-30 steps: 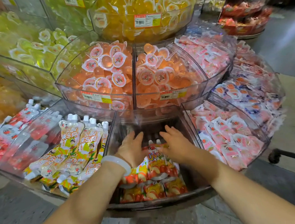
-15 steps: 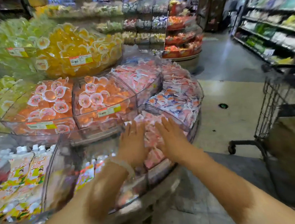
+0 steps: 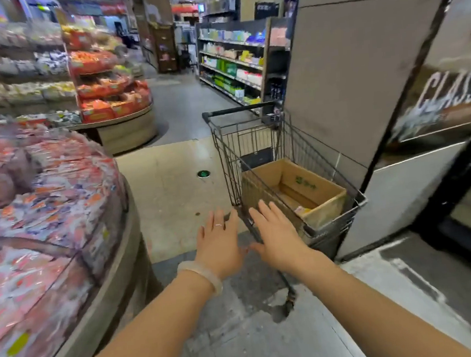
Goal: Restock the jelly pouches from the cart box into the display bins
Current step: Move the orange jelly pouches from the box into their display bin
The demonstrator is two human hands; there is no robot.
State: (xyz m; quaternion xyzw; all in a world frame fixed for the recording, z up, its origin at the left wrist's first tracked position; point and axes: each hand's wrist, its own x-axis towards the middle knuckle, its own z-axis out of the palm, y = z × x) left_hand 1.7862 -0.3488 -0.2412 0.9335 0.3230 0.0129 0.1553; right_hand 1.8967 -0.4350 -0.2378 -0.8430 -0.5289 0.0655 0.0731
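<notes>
A wire shopping cart (image 3: 256,137) stands ahead of me on the right, with an open cardboard box (image 3: 294,185) in its basket. A few pouches (image 3: 301,209) show at the box's near corner; the rest of its inside looks bare. My left hand (image 3: 219,241) and my right hand (image 3: 278,231) are stretched out side by side with straight fingers, holding nothing, just short of the cart's near corner. The round display (image 3: 112,244) with its bins of pink and orange packets (image 3: 47,198) lies to my left, blurred.
A grey pillar (image 3: 348,85) rises right behind the cart. A dark-framed fridge door (image 3: 460,188) is at the far right. Another round display (image 3: 115,103) and shelves (image 3: 234,65) line the aisle beyond. Tiled floor (image 3: 172,177) lies between the display and the cart.
My view has swung right, from the pouch bin to the cart. Both hands left the bin's pouches and now reach empty toward the cart.
</notes>
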